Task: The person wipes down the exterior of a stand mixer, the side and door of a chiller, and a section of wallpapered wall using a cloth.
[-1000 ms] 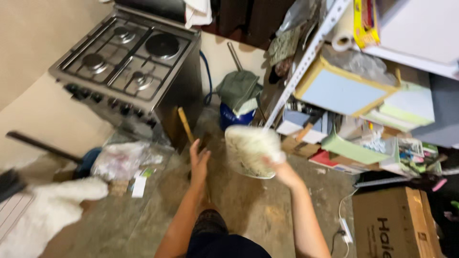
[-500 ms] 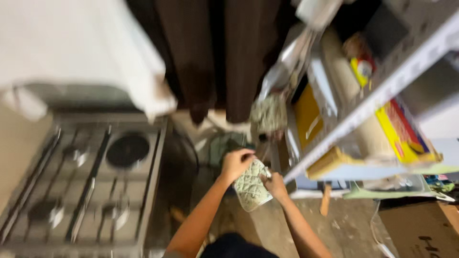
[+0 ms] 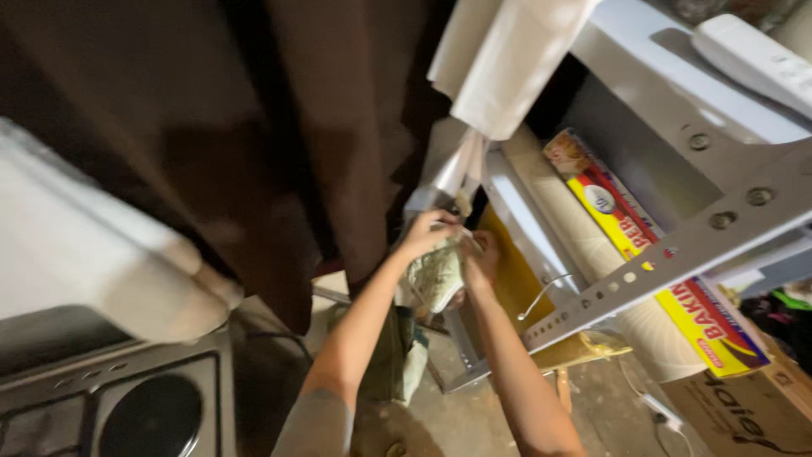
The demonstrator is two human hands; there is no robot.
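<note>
Both my arms reach up and forward to the corner of a white metal shelf rack (image 3: 643,271). My left hand (image 3: 427,233) and my right hand (image 3: 480,261) together grip a pale green patterned cloth (image 3: 437,275), bunched between them and pressed against the rack's upright. The cloth hangs a little below my fingers. A similar greenish cloth (image 3: 397,355) hangs lower down, under my left forearm.
Dark brown curtain (image 3: 279,127) fills the back. A stove top with a round plate (image 3: 152,415) sits bottom left, a white cloth (image 3: 101,262) above it. The shelf holds a yellow-red box (image 3: 651,245) and a paper roll (image 3: 592,254). A cardboard box (image 3: 753,406) stands bottom right.
The view has swung upward from floor and stove to the shelf. My hands have lifted the cloth from waist height up to the rack's corner, now both holding it.
</note>
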